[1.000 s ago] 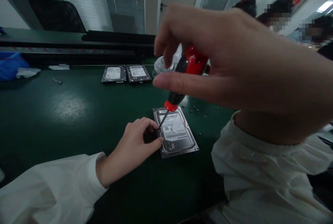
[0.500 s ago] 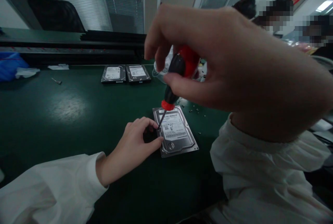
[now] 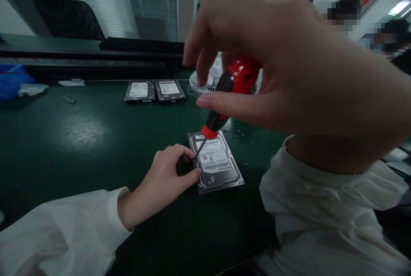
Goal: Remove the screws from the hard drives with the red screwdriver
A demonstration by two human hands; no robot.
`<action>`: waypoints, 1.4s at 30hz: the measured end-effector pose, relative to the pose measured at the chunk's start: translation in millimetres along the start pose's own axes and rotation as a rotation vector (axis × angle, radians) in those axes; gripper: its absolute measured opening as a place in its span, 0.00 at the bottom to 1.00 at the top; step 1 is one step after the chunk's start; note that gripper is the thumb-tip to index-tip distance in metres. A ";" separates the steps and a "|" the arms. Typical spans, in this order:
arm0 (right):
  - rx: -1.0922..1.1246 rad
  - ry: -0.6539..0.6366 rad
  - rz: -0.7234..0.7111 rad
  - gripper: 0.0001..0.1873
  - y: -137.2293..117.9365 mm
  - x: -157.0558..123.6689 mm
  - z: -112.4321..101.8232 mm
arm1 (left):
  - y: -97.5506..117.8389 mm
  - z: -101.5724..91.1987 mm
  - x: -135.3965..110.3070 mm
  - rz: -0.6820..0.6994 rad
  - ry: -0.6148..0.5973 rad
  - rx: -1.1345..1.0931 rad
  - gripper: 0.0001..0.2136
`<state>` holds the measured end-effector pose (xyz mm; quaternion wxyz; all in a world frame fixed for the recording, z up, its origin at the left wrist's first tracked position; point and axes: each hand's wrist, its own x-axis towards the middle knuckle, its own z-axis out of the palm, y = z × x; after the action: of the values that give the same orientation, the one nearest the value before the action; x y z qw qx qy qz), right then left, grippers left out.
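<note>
Clock directions taken from the centre of the drive, 12 o'clock being the far side of the table.

Silver rectangular metal hard drive with a white printed label: flat on the dark green smooth tabletop, label up, slightly skewed.

Right hand: raised above the drive toward 1 o'clock, fingers closed around the red-and-black bulbous-handled screwdriver; thumb along the near side of the handle. Thin metal shaft slants down to the drive's 9 o'clock edge; seating of the tip not resolved.

Left hand: between 8 and 9 o'clock. Fingers curled, thumb and forefinger moderately apart, their tips at the drive's edge, forefinger just beside the screwdriver tip. Cannot tell whether they pinch the drive.

Surroundings: small loose metal screws scattered between 1 and 2 o'clock. Two silver-and-black labelled drives side by side between 10 and 11 o'clock. Round white openwork object near 12 o'clock, partly hidden by the right hand. Crumpled blue plastic bag far off at 10 o'clock.
</note>
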<state>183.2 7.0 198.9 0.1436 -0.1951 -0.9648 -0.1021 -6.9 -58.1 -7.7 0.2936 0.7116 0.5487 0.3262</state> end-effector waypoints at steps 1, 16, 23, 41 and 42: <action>0.008 -0.004 -0.034 0.19 0.5 -0.6 -1.2 | -0.1 0.1 0.0 0.002 0.000 -0.002 0.10; 0.019 -0.008 -0.052 0.20 1.9 1.0 -0.7 | -2.2 0.6 -0.7 0.007 0.014 0.023 0.10; 0.038 0.002 0.044 0.21 -1.2 2.3 -0.6 | 0.4 0.6 -0.7 0.009 0.010 0.000 0.10; 0.109 -0.051 0.015 0.14 -0.6 1.9 -0.2 | -5.7 -0.2 -0.1 -0.015 -0.004 -0.003 0.11; 0.122 -0.054 -0.005 0.14 0.4 1.5 0.4 | -5.2 -0.3 0.4 -0.013 0.002 0.000 0.11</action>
<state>181.9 8.0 199.0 0.1290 -0.1862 -0.9733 -0.0380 -10.1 -56.5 -11.5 0.2951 0.7079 0.5534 0.3248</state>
